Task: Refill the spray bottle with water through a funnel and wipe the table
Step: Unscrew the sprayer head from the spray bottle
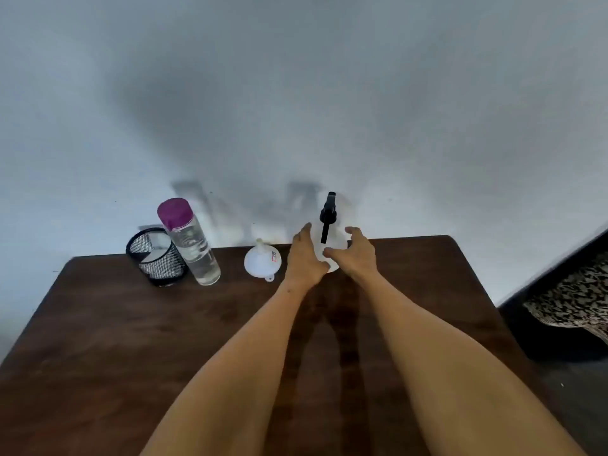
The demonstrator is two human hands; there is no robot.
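Head view, the only one: both my hands reach to the far edge of the bench (131,340), closing in on the spray bottle (329,238) that stands upright there against the wall. My left hand (304,258) lies against the bottle's left side with fingers straight and relaxed. My right hand (355,253) comes from the right with fingers loosely curved, the thumb near the white body. Whether either hand truly grips yet I cannot tell; both look spread and holding nothing firmly. I judge I am bracing the body with the left so the right can go up to the black spray head (328,213) and unscrew it, since the bottle must be opened first.

Just left of my left hand the white funnel (262,260) rests mouth down, spout up, handy for the next step. Farther left along the far edge stands the water bottle (190,245) with its purple cap on, touching or nearly touching a black mesh cup (154,258).

Toward the near edge the bench gives me open room to pull the bottle in and work without knocking the funnel.
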